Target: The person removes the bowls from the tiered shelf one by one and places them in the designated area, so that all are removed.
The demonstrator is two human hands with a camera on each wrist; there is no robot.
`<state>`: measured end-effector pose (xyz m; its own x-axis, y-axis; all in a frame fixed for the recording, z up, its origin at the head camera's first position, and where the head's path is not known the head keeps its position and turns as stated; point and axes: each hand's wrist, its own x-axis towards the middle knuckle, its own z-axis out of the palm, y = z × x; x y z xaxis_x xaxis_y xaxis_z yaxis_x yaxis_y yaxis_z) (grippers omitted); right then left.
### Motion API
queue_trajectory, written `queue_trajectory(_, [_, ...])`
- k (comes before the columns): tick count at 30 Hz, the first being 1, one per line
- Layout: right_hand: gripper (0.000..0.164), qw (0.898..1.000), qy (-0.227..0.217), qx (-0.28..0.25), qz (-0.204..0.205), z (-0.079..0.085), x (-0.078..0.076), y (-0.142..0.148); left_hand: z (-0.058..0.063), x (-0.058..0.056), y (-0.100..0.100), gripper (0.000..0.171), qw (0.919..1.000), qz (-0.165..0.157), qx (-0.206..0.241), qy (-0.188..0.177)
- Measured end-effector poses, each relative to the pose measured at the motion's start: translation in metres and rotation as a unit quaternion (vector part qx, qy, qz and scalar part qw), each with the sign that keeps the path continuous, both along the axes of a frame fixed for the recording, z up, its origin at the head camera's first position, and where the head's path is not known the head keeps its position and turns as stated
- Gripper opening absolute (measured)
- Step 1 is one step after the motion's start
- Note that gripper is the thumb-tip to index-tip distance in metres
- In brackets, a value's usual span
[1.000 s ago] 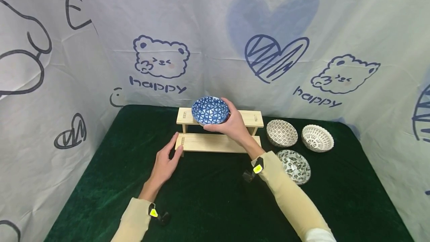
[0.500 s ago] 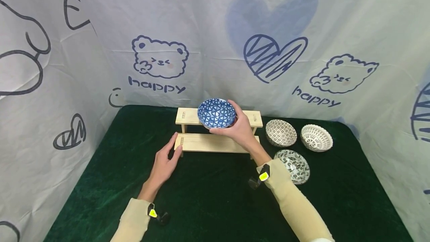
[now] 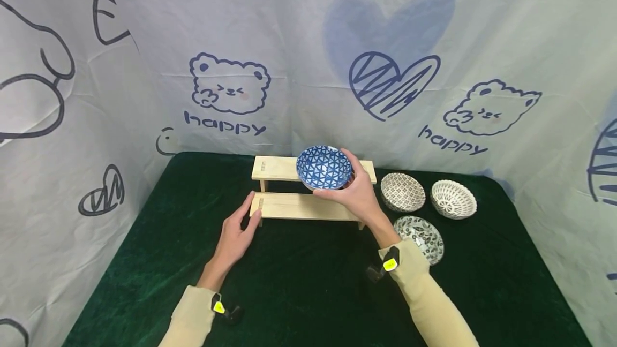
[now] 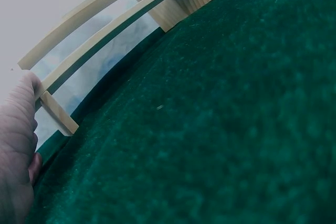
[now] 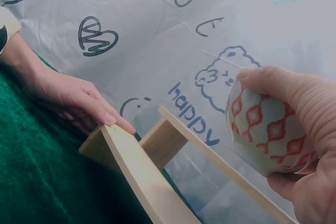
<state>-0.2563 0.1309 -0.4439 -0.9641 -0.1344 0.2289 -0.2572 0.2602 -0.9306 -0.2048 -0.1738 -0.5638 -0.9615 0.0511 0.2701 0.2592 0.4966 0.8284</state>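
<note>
My right hand [image 3: 358, 194] holds a small bowl [image 3: 324, 167] by its right side, thumb at the near rim. The bowl's inside has blue and white triangles; its outside, in the right wrist view, carries red diamonds [image 5: 275, 129]. It is held up in front of the upper board of a pale two-tier wooden stand [image 3: 299, 206], tilted toward the camera. My left hand [image 3: 234, 234] rests with fairly straight fingers against the left end of the lower board, thumb at the near corner. In the left wrist view, that thumb [image 4: 23, 90] touches the board.
Right of the stand sit a brown-patterned bowl [image 3: 403, 192] and a cream ribbed bowl [image 3: 453, 199]. Nearer lies a dish with dark green leaf patterns [image 3: 421, 237], partly behind the right sleeve. Dark green cloth [image 3: 308, 293] covers the table; a printed curtain [image 3: 308, 42] hangs behind.
My right hand has carried the blue bowl rightward and slightly nearer, uncovering more of the upper board's left part. The left hand has stayed at the stand's left end.
</note>
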Motion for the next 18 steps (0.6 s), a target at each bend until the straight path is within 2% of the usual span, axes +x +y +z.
queue_trajectory(6, [0.111,1.0,-0.003,-0.03,-0.008,-0.001,0.006,0.011,0.0,0.0,0.001,0.062,1.0,-0.001,-0.003,0.004])
queue_trajectory(18, [0.111,0.999,0.001,-0.035,-0.015,-0.006,0.018,0.038,-0.001,0.0,0.0,0.062,1.0,0.006,0.0,-0.001])
